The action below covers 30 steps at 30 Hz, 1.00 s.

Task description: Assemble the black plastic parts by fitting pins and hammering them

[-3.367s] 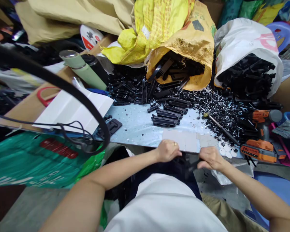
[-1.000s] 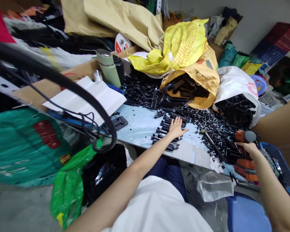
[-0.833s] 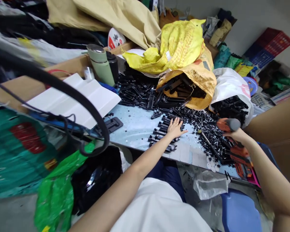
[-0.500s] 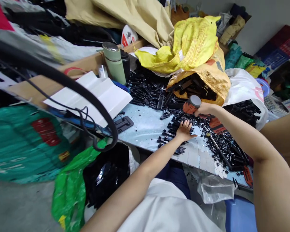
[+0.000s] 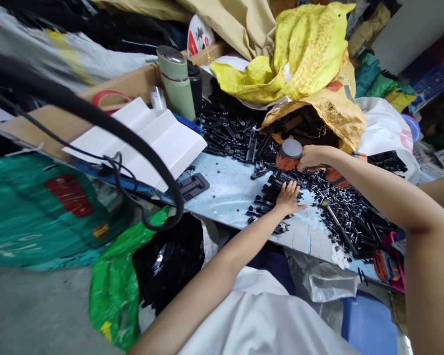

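Observation:
My left hand (image 5: 288, 198) lies flat on a row of black plastic parts (image 5: 263, 201) lined up along the front of the table, its fingers spread. My right hand (image 5: 312, 157) is wrapped round the grip of an orange and dark grey cordless drill (image 5: 289, 154). The drill stands nose down over the far end of that row, and its tip is hidden. To the right of my left hand, a heap of small screws (image 5: 340, 197) covers the tabletop, with a metal rod-like tool (image 5: 338, 224) lying across it.
Loose black parts (image 5: 225, 125) are piled at the back, beside an open orange sack (image 5: 340, 113). A green flask (image 5: 175, 81) and folded white card (image 5: 144, 140) stand left. A thick black cable (image 5: 133, 140) arcs across the left foreground. White discs (image 5: 339, 256) lie near the front edge.
The view has shifted slightly, so most things sit a little further right. My right hand holds the drill in nearly the same place, and my left hand stays on the row.

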Motion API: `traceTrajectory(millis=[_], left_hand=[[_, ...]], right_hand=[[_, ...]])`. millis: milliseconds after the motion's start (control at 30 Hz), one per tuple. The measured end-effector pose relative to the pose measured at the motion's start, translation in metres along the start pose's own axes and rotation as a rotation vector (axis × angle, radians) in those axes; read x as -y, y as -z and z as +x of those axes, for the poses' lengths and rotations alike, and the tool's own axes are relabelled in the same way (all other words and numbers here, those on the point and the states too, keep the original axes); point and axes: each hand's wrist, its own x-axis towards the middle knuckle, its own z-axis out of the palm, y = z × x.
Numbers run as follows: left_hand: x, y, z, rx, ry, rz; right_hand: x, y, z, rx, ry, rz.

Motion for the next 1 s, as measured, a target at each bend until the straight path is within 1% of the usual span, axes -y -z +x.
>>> traceTrajectory(millis=[67, 133, 267, 333, 400, 467, 533, 633, 733, 833, 900, 933, 1000], left_hand=[[0.000, 0.002, -0.001, -0.021, -0.007, -0.007], [0.000, 0.004, -0.003, -0.036, -0.011, -0.013], [-0.002, 0.007, -0.002, -0.028, -0.006, -0.016], [-0.003, 0.009, -0.002, -0.023, -0.006, -0.013], [-0.003, 0.011, -0.006, -0.009, -0.011, -0.012], [-0.004, 0.010, -0.016, 0.015, -0.020, -0.017], [-0.003, 0.007, -0.032, 0.028, -0.020, -0.020], [0.000, 0.001, -0.056, 0.005, -0.010, -0.010], [0.002, -0.003, -0.071, 0.008, -0.036, 0.000], [0.004, -0.003, -0.073, 0.017, -0.081, 0.022], [0.005, -0.003, -0.071, -0.008, -0.096, 0.041], [0.005, -0.003, -0.071, -0.029, -0.099, 0.048], [0.005, -0.003, -0.070, -0.071, -0.096, 0.055]], right_hand=[[0.008, -0.001, -0.012, 0.078, -0.018, -0.027], [0.011, -0.003, -0.018, 0.097, -0.007, 0.022], [0.011, -0.011, -0.017, 0.116, 0.034, 0.068], [0.012, -0.015, -0.019, 0.108, 0.044, 0.047], [0.014, -0.017, -0.024, 0.064, 0.046, -0.016], [0.017, -0.020, -0.031, 0.006, 0.056, -0.091], [0.019, -0.022, -0.035, -0.007, 0.070, -0.125], [0.020, -0.025, -0.036, 0.067, 0.085, -0.114], [0.024, -0.029, -0.035, 0.115, 0.089, -0.135], [0.034, -0.032, -0.044, 0.041, 0.103, -0.227], [0.042, -0.033, -0.055, -0.016, 0.100, -0.289], [0.045, -0.033, -0.061, -0.027, 0.098, -0.307], [0.050, -0.034, -0.070, -0.005, 0.107, -0.315]])
